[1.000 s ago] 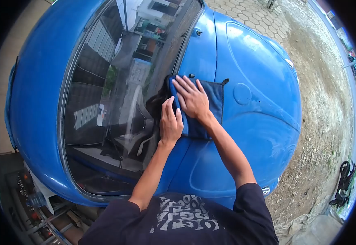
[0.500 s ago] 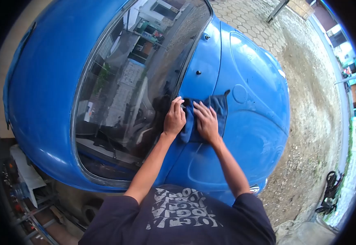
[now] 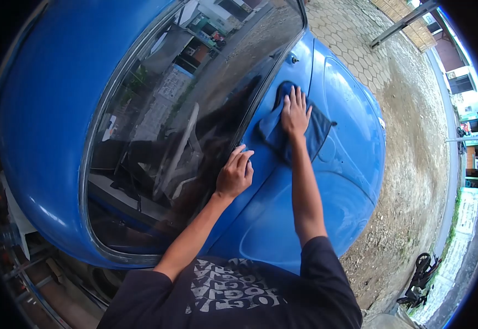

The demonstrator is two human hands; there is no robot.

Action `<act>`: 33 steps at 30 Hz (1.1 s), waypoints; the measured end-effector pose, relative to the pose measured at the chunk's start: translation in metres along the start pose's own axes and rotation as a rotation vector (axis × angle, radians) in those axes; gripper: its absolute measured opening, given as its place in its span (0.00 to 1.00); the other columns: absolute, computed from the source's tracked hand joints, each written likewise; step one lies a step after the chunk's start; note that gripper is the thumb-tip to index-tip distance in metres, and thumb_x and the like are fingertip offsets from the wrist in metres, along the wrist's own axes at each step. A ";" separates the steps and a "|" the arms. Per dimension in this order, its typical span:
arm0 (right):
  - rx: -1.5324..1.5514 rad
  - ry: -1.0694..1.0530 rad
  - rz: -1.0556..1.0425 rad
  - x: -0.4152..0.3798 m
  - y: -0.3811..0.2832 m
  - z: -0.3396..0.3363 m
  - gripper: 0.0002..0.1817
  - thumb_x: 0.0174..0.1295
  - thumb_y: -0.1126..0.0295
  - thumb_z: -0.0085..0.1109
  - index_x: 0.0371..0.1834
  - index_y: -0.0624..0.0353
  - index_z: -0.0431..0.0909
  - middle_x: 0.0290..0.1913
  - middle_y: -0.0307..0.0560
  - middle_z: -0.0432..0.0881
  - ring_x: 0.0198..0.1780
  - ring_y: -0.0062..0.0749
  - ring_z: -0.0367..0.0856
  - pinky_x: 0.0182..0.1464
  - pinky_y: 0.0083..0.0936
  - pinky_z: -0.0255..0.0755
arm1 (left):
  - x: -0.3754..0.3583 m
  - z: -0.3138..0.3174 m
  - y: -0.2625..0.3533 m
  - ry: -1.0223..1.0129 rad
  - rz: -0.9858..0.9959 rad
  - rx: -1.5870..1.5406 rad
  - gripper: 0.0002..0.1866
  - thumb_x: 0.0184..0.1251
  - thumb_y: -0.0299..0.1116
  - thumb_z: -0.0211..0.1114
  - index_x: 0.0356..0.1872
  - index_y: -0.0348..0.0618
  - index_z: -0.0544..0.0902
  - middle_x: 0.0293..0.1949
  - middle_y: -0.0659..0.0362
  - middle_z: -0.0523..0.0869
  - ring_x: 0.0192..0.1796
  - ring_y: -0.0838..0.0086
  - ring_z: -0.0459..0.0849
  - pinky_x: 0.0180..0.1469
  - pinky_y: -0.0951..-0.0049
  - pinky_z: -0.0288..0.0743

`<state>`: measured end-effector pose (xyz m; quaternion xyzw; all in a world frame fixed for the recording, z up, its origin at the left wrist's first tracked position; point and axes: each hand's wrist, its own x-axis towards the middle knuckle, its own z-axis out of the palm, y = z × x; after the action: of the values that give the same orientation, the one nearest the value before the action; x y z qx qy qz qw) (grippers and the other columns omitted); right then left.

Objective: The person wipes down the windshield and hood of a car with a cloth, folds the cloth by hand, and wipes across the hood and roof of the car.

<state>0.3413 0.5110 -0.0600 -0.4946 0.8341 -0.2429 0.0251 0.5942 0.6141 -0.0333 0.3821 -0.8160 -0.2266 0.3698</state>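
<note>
My right hand (image 3: pixel 295 116) lies flat on a dark blue cloth (image 3: pixel 320 131), fingers stretched out and slightly spread. Beneath it the cloth is spread, partly bunched at its far end, across the blue car's (image 3: pixel 305 197) body between windshield and hood, overlapping the hood seam. My left hand (image 3: pixel 234 174) rests by the lower edge of the windshield (image 3: pixel 156 126), fingers loosely bent and apart, holding nothing. A small black washer nozzle (image 3: pixel 293 58) sticks up from the blue panel beyond the cloth.
Beyond the hood lies gravelly ground (image 3: pixel 409 137), with hexagonal paving (image 3: pixel 349 41) at the far side. A metal post (image 3: pixel 403 24) stands at upper right. Parked at lower right is a dark motorcycle (image 3: pixel 419 279). Metal framing (image 3: pixel 41 282) sits at lower left.
My right hand and the cloth have slid farther away across the panel, covering a washer nozzle. My left hand stays by the windshield edge, now apart from the cloth. The view has shifted.
</note>
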 end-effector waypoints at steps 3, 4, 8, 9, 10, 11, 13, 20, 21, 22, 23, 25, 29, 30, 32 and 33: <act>0.007 0.007 -0.069 0.038 -0.013 0.000 0.32 0.80 0.44 0.44 0.82 0.43 0.68 0.85 0.42 0.63 0.87 0.42 0.54 0.84 0.58 0.43 | -0.002 0.002 -0.001 0.004 -0.015 -0.025 0.18 0.66 0.24 0.63 0.58 0.36 0.79 0.55 0.40 0.85 0.64 0.46 0.84 0.67 0.55 0.80; 0.048 -0.002 -0.155 0.036 -0.013 0.000 0.32 0.78 0.45 0.48 0.81 0.44 0.70 0.84 0.43 0.64 0.86 0.43 0.56 0.84 0.58 0.45 | -0.003 0.001 -0.002 0.002 -0.024 -0.034 0.19 0.66 0.24 0.63 0.58 0.36 0.78 0.56 0.40 0.85 0.64 0.46 0.84 0.67 0.55 0.80; 0.269 -0.075 -0.459 -0.016 -0.011 -0.023 0.27 0.66 0.64 0.61 0.71 0.48 0.80 0.78 0.45 0.74 0.81 0.51 0.66 0.81 0.59 0.54 | -0.003 0.000 0.000 0.000 -0.035 -0.056 0.20 0.66 0.25 0.63 0.59 0.36 0.77 0.58 0.39 0.84 0.63 0.44 0.84 0.66 0.54 0.80; 0.286 -0.106 -0.489 -0.040 -0.017 -0.035 0.27 0.62 0.69 0.61 0.68 0.48 0.81 0.76 0.45 0.76 0.80 0.52 0.68 0.80 0.55 0.57 | -0.003 0.000 0.000 -0.002 -0.031 -0.056 0.20 0.66 0.26 0.63 0.59 0.36 0.77 0.58 0.39 0.84 0.63 0.44 0.84 0.66 0.54 0.81; 0.308 -0.104 -0.513 -0.063 -0.020 -0.044 0.28 0.59 0.71 0.63 0.66 0.48 0.82 0.73 0.45 0.78 0.79 0.51 0.70 0.78 0.49 0.61 | -0.001 0.000 -0.002 -0.002 -0.023 -0.055 0.20 0.66 0.26 0.64 0.60 0.36 0.77 0.58 0.39 0.84 0.63 0.44 0.84 0.66 0.53 0.81; 0.264 -0.137 -0.521 -0.084 -0.016 -0.046 0.28 0.57 0.71 0.64 0.65 0.47 0.82 0.72 0.44 0.79 0.78 0.49 0.71 0.75 0.44 0.63 | -0.002 0.001 -0.003 0.006 -0.028 -0.057 0.20 0.66 0.26 0.64 0.60 0.36 0.77 0.59 0.40 0.84 0.62 0.44 0.84 0.66 0.54 0.81; 0.203 -0.159 -0.481 -0.122 -0.016 -0.055 0.27 0.57 0.69 0.66 0.64 0.46 0.83 0.72 0.43 0.79 0.77 0.45 0.73 0.74 0.43 0.64 | -0.002 -0.001 -0.001 -0.010 -0.037 -0.051 0.20 0.66 0.25 0.63 0.60 0.35 0.77 0.58 0.39 0.84 0.64 0.45 0.83 0.67 0.54 0.80; 0.101 0.003 -0.424 -0.044 -0.015 -0.028 0.29 0.69 0.56 0.64 0.75 0.42 0.77 0.78 0.48 0.73 0.75 0.46 0.72 0.76 0.44 0.62 | 0.000 -0.001 -0.001 -0.022 -0.031 -0.024 0.20 0.66 0.25 0.63 0.59 0.35 0.77 0.55 0.39 0.85 0.65 0.45 0.83 0.68 0.54 0.80; 0.089 0.065 -0.395 -0.026 -0.017 -0.020 0.29 0.70 0.55 0.63 0.74 0.42 0.78 0.78 0.48 0.73 0.74 0.47 0.73 0.76 0.44 0.62 | 0.000 -0.001 0.000 -0.023 -0.035 -0.022 0.20 0.66 0.25 0.63 0.59 0.35 0.77 0.55 0.39 0.86 0.65 0.45 0.83 0.67 0.54 0.81; 0.076 0.126 -0.370 -0.010 -0.018 -0.013 0.28 0.70 0.53 0.62 0.74 0.41 0.79 0.78 0.49 0.73 0.73 0.48 0.73 0.76 0.44 0.62 | -0.001 -0.001 0.001 -0.027 -0.032 -0.014 0.20 0.66 0.25 0.63 0.59 0.35 0.77 0.55 0.39 0.86 0.65 0.45 0.83 0.67 0.54 0.81; 0.073 0.112 -0.345 0.005 -0.018 -0.009 0.26 0.71 0.51 0.61 0.71 0.41 0.82 0.78 0.49 0.73 0.75 0.48 0.72 0.77 0.44 0.61 | -0.001 -0.001 0.002 -0.028 -0.029 -0.004 0.20 0.66 0.25 0.62 0.59 0.35 0.77 0.55 0.39 0.86 0.65 0.45 0.84 0.67 0.54 0.81; 0.078 0.132 -0.209 0.036 -0.011 0.004 0.25 0.70 0.51 0.61 0.70 0.41 0.83 0.78 0.49 0.73 0.76 0.50 0.71 0.77 0.44 0.62 | 0.002 -0.001 0.000 -0.025 -0.021 0.005 0.19 0.66 0.26 0.63 0.59 0.36 0.78 0.56 0.40 0.85 0.64 0.45 0.84 0.66 0.54 0.81; 0.011 0.300 0.067 0.088 0.000 0.020 0.24 0.69 0.56 0.61 0.68 0.41 0.84 0.77 0.50 0.74 0.78 0.54 0.69 0.73 0.47 0.69 | -0.001 0.000 -0.002 -0.036 -0.020 0.003 0.19 0.67 0.27 0.63 0.59 0.36 0.78 0.57 0.40 0.85 0.63 0.44 0.84 0.66 0.53 0.81; 0.010 0.378 0.105 0.097 -0.003 0.019 0.23 0.68 0.60 0.62 0.67 0.43 0.85 0.75 0.47 0.76 0.75 0.52 0.73 0.70 0.47 0.71 | -0.001 -0.001 -0.002 -0.042 -0.016 0.003 0.19 0.67 0.27 0.63 0.58 0.36 0.78 0.56 0.40 0.86 0.63 0.44 0.84 0.66 0.53 0.81; 0.170 0.235 0.072 0.106 -0.003 0.014 0.22 0.68 0.61 0.64 0.65 0.47 0.85 0.70 0.44 0.81 0.69 0.50 0.79 0.69 0.47 0.72 | 0.001 -0.001 -0.001 -0.038 -0.016 0.006 0.18 0.66 0.26 0.64 0.57 0.35 0.79 0.55 0.41 0.87 0.63 0.44 0.84 0.66 0.52 0.81; 0.218 0.224 -0.136 0.106 -0.002 0.016 0.22 0.68 0.61 0.64 0.65 0.49 0.85 0.68 0.43 0.82 0.66 0.48 0.80 0.67 0.48 0.73 | 0.002 -0.002 0.000 -0.039 -0.016 0.010 0.18 0.66 0.26 0.64 0.57 0.35 0.79 0.54 0.41 0.87 0.63 0.44 0.84 0.66 0.51 0.81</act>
<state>0.2931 0.4152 -0.0521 -0.5141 0.7650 -0.3866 -0.0309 0.5950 0.6125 -0.0313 0.3860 -0.8211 -0.2328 0.3501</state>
